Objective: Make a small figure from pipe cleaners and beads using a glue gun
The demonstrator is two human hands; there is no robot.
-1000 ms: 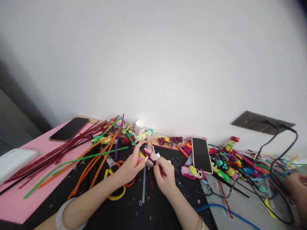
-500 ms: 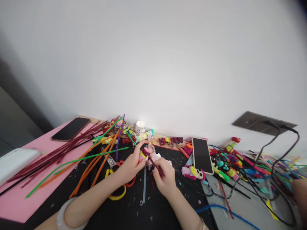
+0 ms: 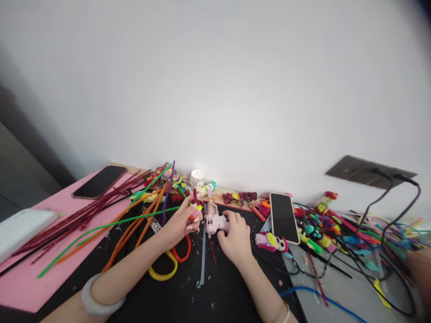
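My left hand [image 3: 183, 220] pinches a small pipe-cleaner piece [image 3: 195, 210] in dark red, yellow, orange and pink, held up above the black work surface [image 3: 182, 298]. My right hand [image 3: 236, 235] is closed round the handle of a pale pink hot glue gun [image 3: 213, 219], which lies with its nozzle toward me. A clear glue stick [image 3: 203, 260] and a short dark red pipe cleaner [image 3: 213, 252] lie just in front of the gun. Scissors [image 3: 164, 269] with yellow and red handles rest below my left forearm.
Orange pipe cleaners [image 3: 129, 233] and dark red ones [image 3: 90, 215] spread leftward over a pink sheet [image 3: 30, 287]. A phone [image 3: 284, 219] leans at the right beside a pipe-cleaner doll [image 3: 272, 242]. Black cables run from a wall socket [image 3: 370, 172]. Another person's blurred hand [image 3: 419, 269] shows at the right edge.
My right hand has left the dark red pipe cleaner of the small piece and moved right onto the glue gun. My left hand has shifted slightly left, still holding the piece.
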